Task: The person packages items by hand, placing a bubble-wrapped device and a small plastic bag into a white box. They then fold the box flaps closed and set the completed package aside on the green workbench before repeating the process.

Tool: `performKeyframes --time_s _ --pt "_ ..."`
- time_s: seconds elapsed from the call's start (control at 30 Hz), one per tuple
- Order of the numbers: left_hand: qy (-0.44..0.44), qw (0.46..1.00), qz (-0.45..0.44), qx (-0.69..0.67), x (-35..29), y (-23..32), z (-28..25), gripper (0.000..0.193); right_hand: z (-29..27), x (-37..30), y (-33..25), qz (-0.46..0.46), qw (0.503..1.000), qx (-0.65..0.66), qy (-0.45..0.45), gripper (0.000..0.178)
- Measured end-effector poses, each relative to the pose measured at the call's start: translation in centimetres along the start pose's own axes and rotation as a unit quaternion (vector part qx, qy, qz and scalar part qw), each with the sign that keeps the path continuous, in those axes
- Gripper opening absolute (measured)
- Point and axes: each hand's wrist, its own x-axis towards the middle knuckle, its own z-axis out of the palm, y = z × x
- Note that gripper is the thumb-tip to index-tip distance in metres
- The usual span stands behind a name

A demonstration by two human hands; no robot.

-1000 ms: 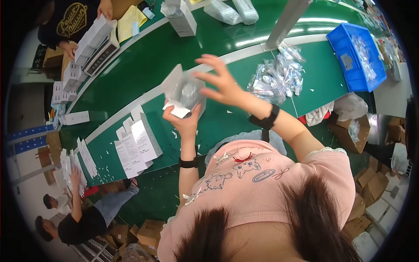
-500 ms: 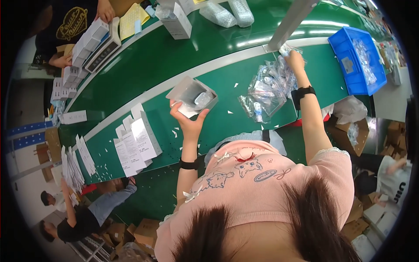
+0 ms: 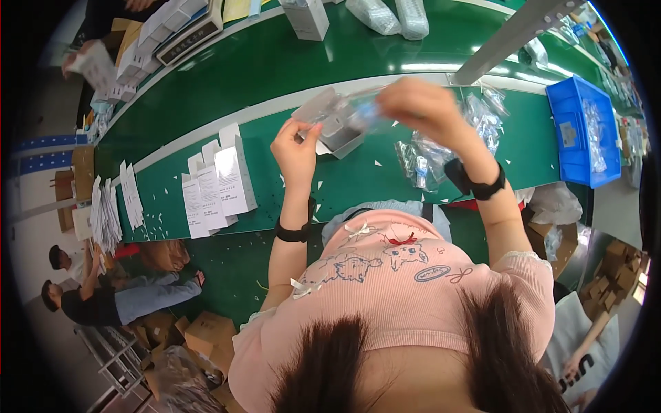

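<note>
An open white box stands on the green bench in front of me, with a clear plastic piece inside. My left hand is closed at its left edge, thumb and fingers pinching near the raised flap. Over the box, my right hand, smeared by motion, grips a clear plastic bag with something blue and white in it. What exactly the bag contains is too blurred to tell. To the right, a heap of similar clear bags lies on the bench, partly hidden behind my right hand.
Several white boxes stand at left, beside stacks of flat cartons. A blue bin holding clear bags is at far right. A metal post rises behind the heap. Across the bench are bubble-wrapped items and a person's hand.
My right hand has come left from the heap to the box, bringing a clear bag. My left hand has shifted from around the box to a pinch at its edge.
</note>
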Motion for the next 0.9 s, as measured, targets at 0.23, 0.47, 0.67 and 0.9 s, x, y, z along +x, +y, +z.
performKeyframes --time_s 0.23,0.47,0.67,0.9 --pt "-0.007 0.996 -0.046 -0.071 0.2 -1.5 0.0 0.017 6.4 2.1 1.2 -0.033 0.929 -0.162 -0.332 0.026" --pt "0.018 0.977 -0.015 -0.213 0.0 -2.3 -2.0 0.03 6.5 -0.5 3.4 -0.119 0.966 -0.184 -0.134 0.061" --pt "0.016 0.855 -0.102 0.507 0.6 -9.6 -8.9 0.085 9.3 -2.6 8.1 0.175 0.971 0.138 -0.088 0.087" --pt "-0.042 0.839 -0.13 0.526 -1.9 -13.7 -9.3 0.097 8.0 4.2 15.9 0.251 0.937 0.241 0.002 0.082"
